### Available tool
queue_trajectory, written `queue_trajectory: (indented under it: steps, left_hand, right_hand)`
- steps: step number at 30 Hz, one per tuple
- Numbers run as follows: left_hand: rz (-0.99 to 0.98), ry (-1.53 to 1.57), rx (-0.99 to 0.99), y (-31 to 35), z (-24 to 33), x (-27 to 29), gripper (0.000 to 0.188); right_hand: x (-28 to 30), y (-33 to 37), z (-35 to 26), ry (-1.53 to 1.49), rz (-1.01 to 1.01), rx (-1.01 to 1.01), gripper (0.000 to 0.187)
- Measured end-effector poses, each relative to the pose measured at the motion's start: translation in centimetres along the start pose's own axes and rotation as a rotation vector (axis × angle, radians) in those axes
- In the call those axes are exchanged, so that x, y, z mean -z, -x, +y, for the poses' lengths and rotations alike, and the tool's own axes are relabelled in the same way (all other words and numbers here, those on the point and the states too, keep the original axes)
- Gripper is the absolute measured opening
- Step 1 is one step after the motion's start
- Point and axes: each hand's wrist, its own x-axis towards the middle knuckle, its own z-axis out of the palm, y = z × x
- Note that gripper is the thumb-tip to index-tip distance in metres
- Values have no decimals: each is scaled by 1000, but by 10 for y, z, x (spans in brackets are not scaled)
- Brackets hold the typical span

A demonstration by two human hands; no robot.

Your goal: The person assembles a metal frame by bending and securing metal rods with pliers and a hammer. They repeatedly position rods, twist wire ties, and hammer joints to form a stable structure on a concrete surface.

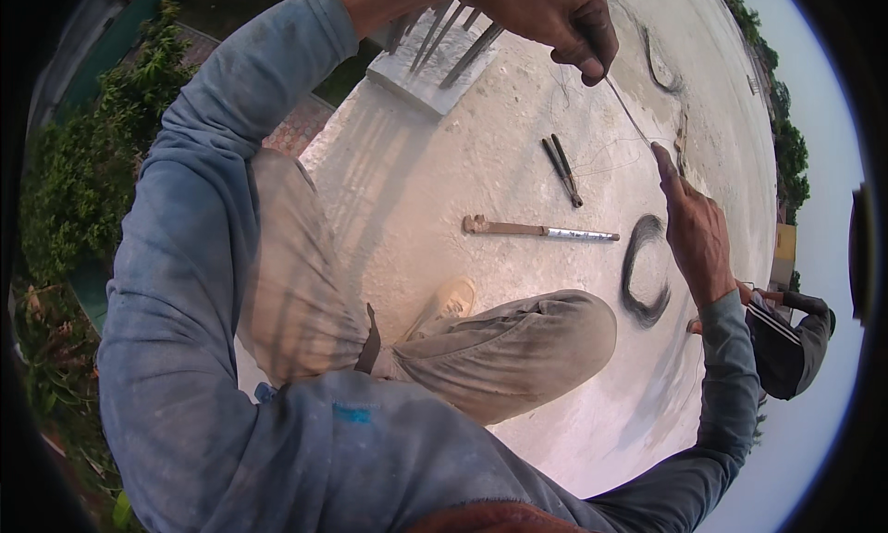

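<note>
High in the view, my left hand (546, 22) is closed in a pinch on one end of a thin metal wire (629, 113). The wire slants down to the right, reaching the fingertips of my right hand (696, 232), which appear pressed together on its other end. Between my hands and my knees, pincers (563, 172) with dark handles lie on the pale concrete. Below them rests a long narrow bar-shaped tool (541, 229), brown at one end and silvery at the other. A coil of dark wire (632, 272) sits just left of my right hand.
A concrete block (425, 91) with several upright steel bars stands at the upper left, near the slab's edge. Another dark wire bundle (655, 63) lies farther off. Beyond my right arm a person in dark clothing (788, 348) bends over. Green trees (83, 181) grow past the left edge.
</note>
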Motion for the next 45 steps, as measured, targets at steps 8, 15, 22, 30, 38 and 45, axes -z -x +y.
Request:
queue_trajectory:
  steps: [8,15,22,30,38,45]
  left_hand:
    - [27,94,-27,-5,-14,-13,24]
    - [252,54,-117,-25,-20,-41,30]
    - [433,-238,-277,-36,-29,-81,16]
    - [726,-677,-568,23,-108,-122,42]
    - [1103,-49,618,124,-262,-194,44]
    - [1012,256,541,78,-370,-199,47]
  right_hand:
    - [30,-6,16,14,569,140,31]
    - [60,18,-28,-380,172,588,35]
    - [-72,-4,22,-295,-63,322,26]
    - [-171,23,-14,-1300,-348,122,42]
    - [-296,39,-102,-1867,-140,-258,48]
    - [-342,39,-117,-1596,-286,-534,42]
